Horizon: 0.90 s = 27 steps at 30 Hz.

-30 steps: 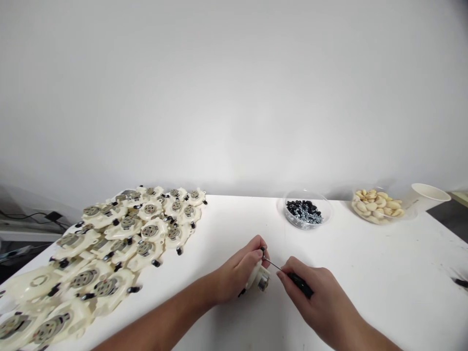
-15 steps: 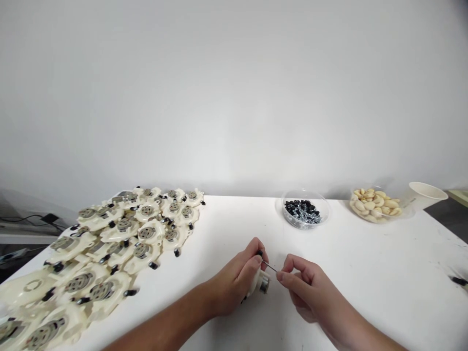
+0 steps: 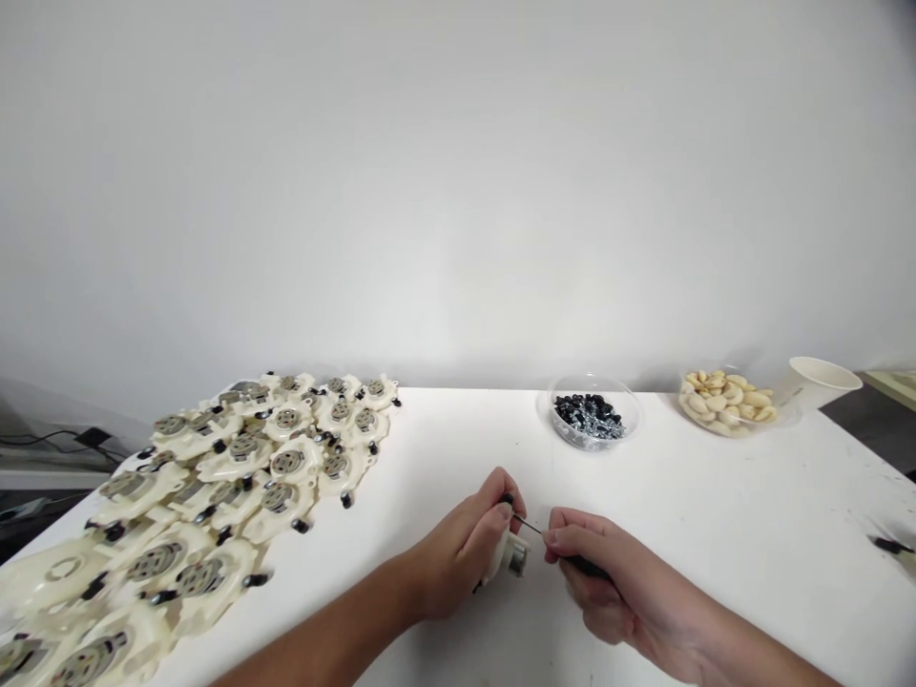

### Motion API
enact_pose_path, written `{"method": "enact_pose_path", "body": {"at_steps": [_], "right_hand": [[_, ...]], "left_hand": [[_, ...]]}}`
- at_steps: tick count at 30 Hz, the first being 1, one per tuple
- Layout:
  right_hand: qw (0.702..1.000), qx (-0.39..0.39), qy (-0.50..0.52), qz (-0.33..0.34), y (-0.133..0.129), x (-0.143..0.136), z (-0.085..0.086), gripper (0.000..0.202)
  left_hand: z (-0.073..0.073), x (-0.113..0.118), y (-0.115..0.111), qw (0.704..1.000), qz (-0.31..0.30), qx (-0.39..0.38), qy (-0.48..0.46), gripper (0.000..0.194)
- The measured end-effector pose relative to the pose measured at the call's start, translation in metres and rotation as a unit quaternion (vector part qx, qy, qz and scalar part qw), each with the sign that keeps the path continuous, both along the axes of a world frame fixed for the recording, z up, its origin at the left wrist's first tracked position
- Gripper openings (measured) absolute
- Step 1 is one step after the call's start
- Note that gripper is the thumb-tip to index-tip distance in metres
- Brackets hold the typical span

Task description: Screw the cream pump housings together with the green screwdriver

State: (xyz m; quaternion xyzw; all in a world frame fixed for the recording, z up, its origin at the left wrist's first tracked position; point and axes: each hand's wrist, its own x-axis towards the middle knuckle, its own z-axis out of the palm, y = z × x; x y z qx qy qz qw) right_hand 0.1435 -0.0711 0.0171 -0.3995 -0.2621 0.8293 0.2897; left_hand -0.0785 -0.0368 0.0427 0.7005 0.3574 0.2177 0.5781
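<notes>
My left hand (image 3: 468, 544) is closed around a cream plastic motor housing (image 3: 499, 563), most of it hidden by the palm. The housing's silver motor end (image 3: 516, 557) sticks out on the right. Between the left thumb and forefinger sits a small black part (image 3: 508, 499). My right hand (image 3: 597, 568) grips a screwdriver (image 3: 588, 567) by its dark handle. Its thin metal shaft points left, and the tip reaches the black part; the exact contact is hidden by the fingers.
Many similar motor housings (image 3: 286, 462) with black feet cover the table's left side. At the back stand a clear bowl (image 3: 630, 420) of black parts and screws, a clear container of cream oval pieces (image 3: 726, 405), and a paper cup (image 3: 820, 384). A dark object (image 3: 891, 545) lies far right.
My right hand has turned on the screwdriver, so its dark handle now shows beneath the fingers. My left hand and the housing have hardly moved.
</notes>
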Motion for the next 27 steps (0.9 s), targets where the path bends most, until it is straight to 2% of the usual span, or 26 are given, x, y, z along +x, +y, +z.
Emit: {"method": "enact_pose_path", "body": {"at_steps": [3, 5, 7, 10, 12, 15, 17, 18, 19, 21, 27], "right_hand": [[0.996, 0.081, -0.046, 0.005, 0.004, 0.001, 0.000, 0.025], [0.980, 0.169, -0.108, 0.008, 0.006, 0.000, 0.002, 0.025], [0.949, 0.256, -0.186, 0.001, 0.007, 0.000, 0.006, 0.025], [0.890, 0.340, -0.305, -0.004, 0.005, 0.000, 0.010, 0.022], [0.831, 0.409, -0.376, 0.005, 0.003, 0.001, 0.008, 0.019], [0.694, 0.563, -0.448, 0.000, 0.002, 0.004, 0.000, 0.018], [0.610, 0.634, -0.475, 0.003, 0.000, 0.005, -0.007, 0.019], [0.584, 0.651, -0.484, 0.006, -0.001, 0.005, -0.009, 0.021], [0.573, 0.657, -0.490, 0.007, -0.003, 0.004, -0.011, 0.023], [0.590, 0.640, -0.493, -0.007, -0.006, 0.001, -0.013, 0.026], [0.753, 0.485, -0.441, -0.062, -0.012, -0.009, -0.009, 0.031]], "left_hand": [[-0.013, 0.004, -0.002, 0.996, 0.045, -0.052, -0.057, 0.028], [-0.020, 0.007, -0.003, 0.991, 0.066, -0.077, -0.085, 0.029], [-0.024, 0.008, -0.002, 0.987, 0.077, -0.096, -0.107, 0.029], [-0.027, 0.010, -0.001, 0.980, 0.084, -0.117, -0.135, 0.028], [-0.027, 0.010, 0.001, 0.978, 0.086, -0.124, -0.144, 0.028], [-0.025, 0.009, 0.002, 0.977, 0.087, -0.133, -0.146, 0.027], [-0.022, 0.008, 0.002, 0.977, 0.072, -0.140, -0.142, 0.026], [-0.021, 0.008, 0.002, 0.978, 0.061, -0.141, -0.138, 0.026], [-0.019, 0.007, 0.001, 0.980, 0.052, -0.140, -0.131, 0.026], [-0.016, 0.007, 0.000, 0.984, 0.038, -0.130, -0.114, 0.026], [-0.008, 0.005, -0.001, 0.991, 0.025, -0.108, -0.078, 0.026]]}}
